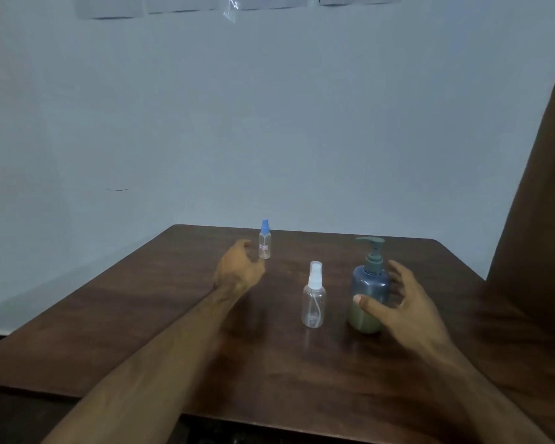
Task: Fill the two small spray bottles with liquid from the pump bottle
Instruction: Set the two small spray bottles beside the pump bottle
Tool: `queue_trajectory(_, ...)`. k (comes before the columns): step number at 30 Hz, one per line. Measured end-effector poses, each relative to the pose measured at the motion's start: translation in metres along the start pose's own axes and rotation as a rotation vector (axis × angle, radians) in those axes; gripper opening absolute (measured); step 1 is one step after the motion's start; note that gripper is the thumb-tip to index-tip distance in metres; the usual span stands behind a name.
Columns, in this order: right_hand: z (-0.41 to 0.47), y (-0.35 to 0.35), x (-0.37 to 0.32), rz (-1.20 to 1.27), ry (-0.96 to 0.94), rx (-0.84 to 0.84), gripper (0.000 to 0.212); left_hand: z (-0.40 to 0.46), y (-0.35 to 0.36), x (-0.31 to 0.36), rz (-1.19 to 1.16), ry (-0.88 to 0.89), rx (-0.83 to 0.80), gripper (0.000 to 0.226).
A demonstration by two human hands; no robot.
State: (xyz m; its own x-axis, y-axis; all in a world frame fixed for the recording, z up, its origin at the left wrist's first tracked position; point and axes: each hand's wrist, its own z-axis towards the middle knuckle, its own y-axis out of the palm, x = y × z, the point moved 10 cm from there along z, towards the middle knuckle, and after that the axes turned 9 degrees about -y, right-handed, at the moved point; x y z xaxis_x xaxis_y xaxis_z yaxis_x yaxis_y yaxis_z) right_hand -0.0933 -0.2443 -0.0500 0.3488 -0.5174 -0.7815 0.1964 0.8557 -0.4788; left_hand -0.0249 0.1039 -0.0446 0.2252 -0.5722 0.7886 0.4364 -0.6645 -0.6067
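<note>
My open right hand (pixel 407 302) is curled around the upright pump bottle (pixel 369 296), thumb touching. My left hand (pixel 237 267), loosely open, is just beside the blue-capped spray bottle (pixel 264 240). The 2nd spray bottle (pixel 314 296) stands between my hands.

Open right hand (pixel 401 302) around upright pump bottle (pixel 369 293); left hand (pixel 237 267) beside blue-capped spray bottle (pixel 264 240).
</note>
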Motion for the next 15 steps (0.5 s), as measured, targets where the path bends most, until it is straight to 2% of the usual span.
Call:
queue_trajectory(4,0.006,0.017,-0.001,0.093,0.037,-0.099,0.115,0.043,0.022,-0.005,0.013,-0.013,0.001,0.084)
queue_trajectory(9,0.008,0.019,-0.002,0.255,0.033,-0.116,0.096,0.086,0.053,0.002,-0.056,-0.011,-0.032,0.089)
queue_trajectory(12,0.010,0.019,-0.003,0.312,0.005,-0.107,0.099,0.102,0.069,0.006,-0.090,0.005,-0.053,0.082)
queue_trajectory(15,0.011,0.020,-0.006,0.319,-0.028,-0.111,0.100,0.112,0.078,0.005,-0.093,-0.016,-0.054,0.059)
